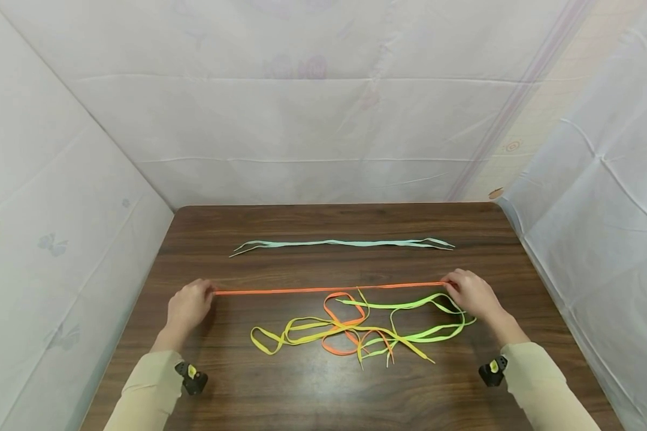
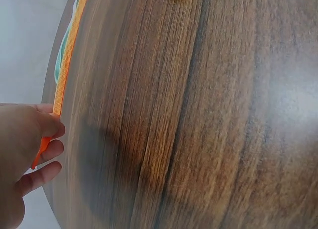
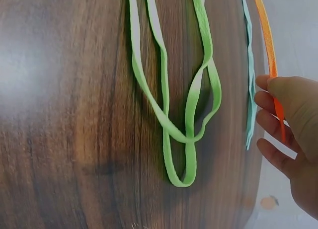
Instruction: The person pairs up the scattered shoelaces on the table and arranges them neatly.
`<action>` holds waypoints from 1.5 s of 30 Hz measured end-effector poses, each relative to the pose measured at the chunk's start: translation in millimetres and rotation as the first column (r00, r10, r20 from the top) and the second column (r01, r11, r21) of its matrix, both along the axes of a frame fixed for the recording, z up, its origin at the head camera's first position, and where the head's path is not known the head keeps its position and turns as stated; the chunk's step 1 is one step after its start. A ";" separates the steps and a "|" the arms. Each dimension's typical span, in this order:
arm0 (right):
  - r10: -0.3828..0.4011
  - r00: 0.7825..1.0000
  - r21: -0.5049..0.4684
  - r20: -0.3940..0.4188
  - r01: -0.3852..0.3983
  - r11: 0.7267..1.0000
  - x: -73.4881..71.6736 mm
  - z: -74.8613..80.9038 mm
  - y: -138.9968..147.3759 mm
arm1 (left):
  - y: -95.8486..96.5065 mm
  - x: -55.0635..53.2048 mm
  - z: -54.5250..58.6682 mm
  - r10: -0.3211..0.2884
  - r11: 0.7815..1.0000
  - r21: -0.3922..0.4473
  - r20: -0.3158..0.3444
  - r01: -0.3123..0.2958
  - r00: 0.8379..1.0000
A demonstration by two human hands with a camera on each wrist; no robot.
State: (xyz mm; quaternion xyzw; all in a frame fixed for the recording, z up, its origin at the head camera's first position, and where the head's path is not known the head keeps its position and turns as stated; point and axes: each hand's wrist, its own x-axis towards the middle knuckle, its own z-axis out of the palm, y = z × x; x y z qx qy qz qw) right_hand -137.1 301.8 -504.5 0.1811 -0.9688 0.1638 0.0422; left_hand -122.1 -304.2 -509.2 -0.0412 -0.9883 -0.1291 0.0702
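An orange shoelace [image 1: 302, 290] is stretched nearly straight from side to side in the head view. My left hand [image 1: 190, 306] pinches one end between thumb and fingers, its tip poking out below them in the left wrist view. At the other end my right hand [image 1: 475, 294] pinches the lace, and a short tail hangs past the fingers in the right wrist view. Nearer to me lies a loose tangle of a yellow shoelace [image 1: 302, 341], a green shoelace [image 1: 442, 338] and another orange shoelace [image 1: 335, 352], overlapping one another on the table.
Mint-green shoelaces [image 1: 350, 243] lie side by side in a straight line toward the back of the wooden table [image 1: 313, 395], their ends slightly splayed. White cloth hangs [image 1: 280, 131] behind the table and along both sides.
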 end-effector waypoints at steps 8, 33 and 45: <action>-0.006 0.998 0.047 -0.063 0.009 0.999 -9.2 -6.8 9.7 | 2.8 -8.8 0.9 -0.006 1.000 0.004 0.010 0.006 1.000; -0.055 0.990 0.000 -0.128 0.056 0.998 -46.8 -5.0 15.5 | 12.5 -45.7 -0.8 0.082 0.995 0.048 0.067 -0.085 0.994; -0.174 0.985 0.025 -0.008 0.175 0.984 -57.2 1.1 12.5 | 17.1 -63.7 2.5 0.170 0.980 0.088 0.094 -0.178 0.981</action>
